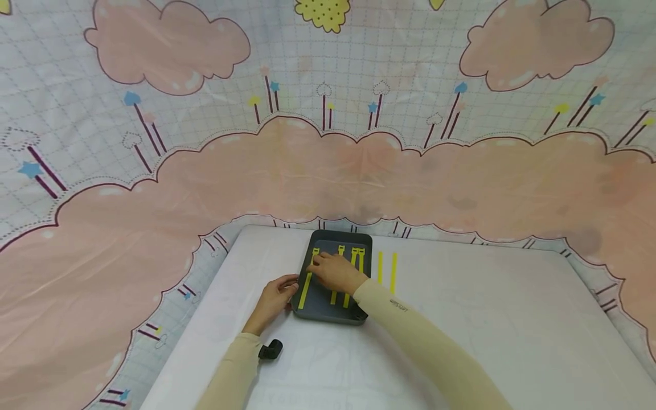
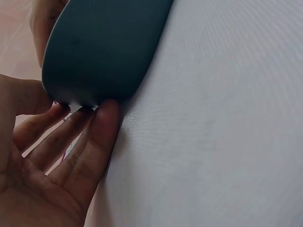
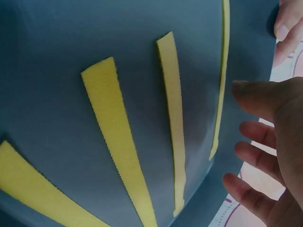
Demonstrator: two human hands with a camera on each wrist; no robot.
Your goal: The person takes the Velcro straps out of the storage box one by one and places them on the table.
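Observation:
A dark grey-blue tray (image 1: 322,310) holds several yellow fabric straps (image 3: 118,127), which look like hook-and-loop cable ties with wider, slotted heads at the far end. My right hand (image 1: 335,273) hovers over the tray near the leftmost strap (image 1: 305,290). In the right wrist view, that hand's thumb and fingers (image 3: 258,189) are spread apart, with nothing between them. Along the tray's left outer wall, my left hand (image 1: 279,293) rests its fingertips against the side. Seen from the left wrist, its fingers (image 2: 102,127) are fairly straight and touch the tray's wall (image 2: 99,52) near the tabletop.
Two more yellow straps (image 1: 393,273) lie on the white table (image 1: 461,319), right of the tray. A black device (image 1: 270,349) is at the left wrist. Behind the table hangs a patterned cloth (image 1: 333,171) with clouds on it.

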